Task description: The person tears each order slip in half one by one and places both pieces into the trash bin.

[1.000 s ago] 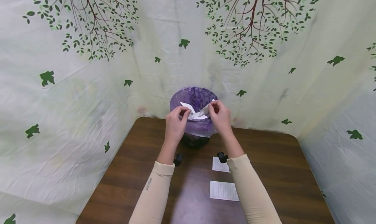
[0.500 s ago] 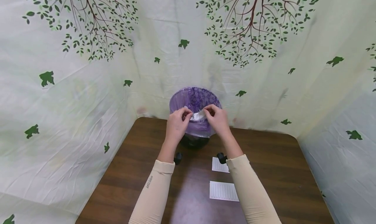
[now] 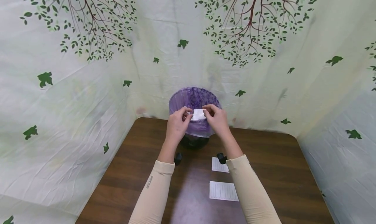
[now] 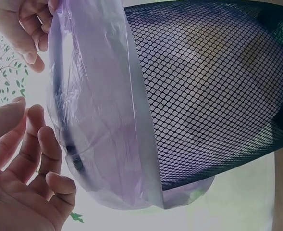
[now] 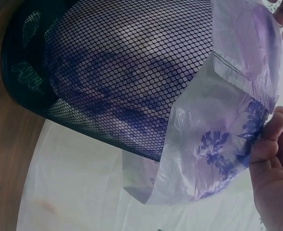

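Note:
A black mesh wastebasket (image 4: 203,96) is lined with a purple plastic bag (image 3: 202,95), folded over its rim. Both hands hover at its near rim. On the left side, my left hand (image 3: 177,122) has its thumb and fingers apart; the left wrist view shows nothing between them. Over the right side, my right hand (image 3: 218,119) has bent fingers close to the bag's edge, seen in the right wrist view, with nothing visible in them. White paper (image 3: 198,114) shows in the mouth of the wastebasket between the hands. How deep it lies, I cannot tell.
The wastebasket stands at the back of a brown wooden table (image 3: 123,185), against a leaf-printed cloth (image 3: 264,97). Two lined white cards lie on the right: a near card (image 3: 224,191) and a farther card (image 3: 219,165), partly covered by the right sleeve (image 3: 249,181).
A second ago each hand pinched a piece of white paper above the wastebasket. Those pieces have left the fingers, and paper now shows in the basket's mouth. The hands have barely moved.

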Demonstrator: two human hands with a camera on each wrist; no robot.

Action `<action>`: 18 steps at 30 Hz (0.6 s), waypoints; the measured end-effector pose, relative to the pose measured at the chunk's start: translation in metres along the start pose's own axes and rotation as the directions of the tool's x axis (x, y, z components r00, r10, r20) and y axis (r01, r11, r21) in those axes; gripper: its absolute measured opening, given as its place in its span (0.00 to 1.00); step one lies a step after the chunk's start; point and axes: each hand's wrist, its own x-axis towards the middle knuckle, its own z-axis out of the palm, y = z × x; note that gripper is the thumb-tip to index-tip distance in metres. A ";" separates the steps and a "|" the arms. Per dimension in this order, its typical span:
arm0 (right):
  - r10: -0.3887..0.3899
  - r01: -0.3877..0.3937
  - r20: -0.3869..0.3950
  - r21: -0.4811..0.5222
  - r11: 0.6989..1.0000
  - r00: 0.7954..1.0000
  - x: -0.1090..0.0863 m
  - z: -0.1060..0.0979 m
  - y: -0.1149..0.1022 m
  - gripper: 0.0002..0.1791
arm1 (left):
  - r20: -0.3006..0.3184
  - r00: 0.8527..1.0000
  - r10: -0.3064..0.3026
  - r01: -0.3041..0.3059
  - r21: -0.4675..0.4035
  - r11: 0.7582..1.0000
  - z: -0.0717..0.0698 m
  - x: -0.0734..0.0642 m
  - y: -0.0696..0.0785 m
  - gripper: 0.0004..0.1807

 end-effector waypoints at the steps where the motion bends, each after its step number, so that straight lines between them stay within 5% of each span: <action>1: -0.001 0.001 -0.001 0.005 1.000 1.000 0.000 -0.001 0.000 0.10 | -0.002 1.000 0.003 -0.003 -0.003 1.000 0.000 -0.001 0.000 0.08; 11: -0.005 0.007 -0.032 0.050 0.999 0.999 -0.012 -0.012 -0.001 0.09 | -0.034 0.999 0.037 -0.039 -0.041 0.998 0.000 -0.011 0.011 0.08; 18: -0.018 0.024 -0.105 0.055 0.998 0.994 -0.034 -0.023 0.002 0.08 | -0.057 0.993 0.099 -0.105 -0.111 0.988 0.004 -0.032 0.025 0.07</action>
